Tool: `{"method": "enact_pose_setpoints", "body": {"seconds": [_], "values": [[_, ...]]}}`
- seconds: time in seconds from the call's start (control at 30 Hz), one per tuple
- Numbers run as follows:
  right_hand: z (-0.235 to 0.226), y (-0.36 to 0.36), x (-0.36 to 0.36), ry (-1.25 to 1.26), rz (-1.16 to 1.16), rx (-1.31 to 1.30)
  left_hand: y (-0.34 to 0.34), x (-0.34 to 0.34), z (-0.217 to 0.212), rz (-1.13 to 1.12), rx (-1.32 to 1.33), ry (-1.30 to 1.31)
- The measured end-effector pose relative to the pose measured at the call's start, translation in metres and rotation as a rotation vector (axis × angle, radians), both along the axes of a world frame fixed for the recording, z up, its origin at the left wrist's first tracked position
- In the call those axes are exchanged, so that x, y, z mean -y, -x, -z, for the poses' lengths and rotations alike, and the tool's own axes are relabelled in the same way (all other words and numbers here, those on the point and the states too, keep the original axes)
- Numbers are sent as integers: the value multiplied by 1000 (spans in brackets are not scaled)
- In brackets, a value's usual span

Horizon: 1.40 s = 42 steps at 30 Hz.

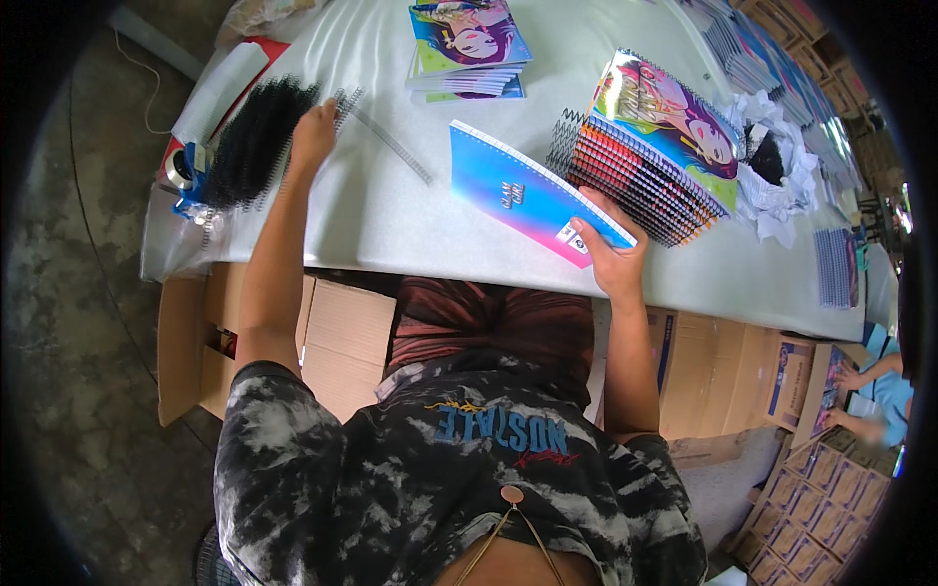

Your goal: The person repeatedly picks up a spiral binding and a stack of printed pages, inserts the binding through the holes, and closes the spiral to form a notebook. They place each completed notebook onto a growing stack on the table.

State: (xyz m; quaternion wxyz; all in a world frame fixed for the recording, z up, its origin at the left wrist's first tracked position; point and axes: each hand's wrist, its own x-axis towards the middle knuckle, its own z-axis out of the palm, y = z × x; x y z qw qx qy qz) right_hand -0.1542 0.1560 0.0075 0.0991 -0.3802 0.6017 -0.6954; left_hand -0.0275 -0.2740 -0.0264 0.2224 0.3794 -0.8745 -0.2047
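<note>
Gripping a blue-and-pink, hole-punched notebook (523,190) above the table (386,225) with the right hand (616,259), thumb on the cover. Touching, well left of that notebook, the edge of a heap of black spiral binding coils (251,146) with the left hand (313,137), fingers curled, impossible to tell whether closed on one. Facing also a loose coil (393,147) left of the notebook, a stack of spiral-bound notebooks (650,156) just right of it and a pile of glossy-covered notebooks (469,49) beyond it.
</note>
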Motion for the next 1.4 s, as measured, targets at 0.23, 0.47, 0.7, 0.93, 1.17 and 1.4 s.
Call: {"method": "enact_pose_setpoints", "body": {"seconds": [0.23, 0.47, 0.7, 0.93, 1.17, 1.4], "values": [[3, 0, 1, 0, 7, 22, 18, -8, -22, -188, -73, -768], [0, 2, -5, -16, 12, 15, 32, -82, -21, -63, 444, 74], [-2, 2, -11, -4, 45, 50, -35, -19, -27, -178, 433, 233], [4, 4, -3, -23, 33, 34, 11, -146, -85, 473, -272, -122], [2, 0, -2, -45, 24, 78, 16, -163, -78, 574, -159, -396], [3, 0, -4, -44, 46, 47, 11, -156, -97, 554, -30, -698]]}}
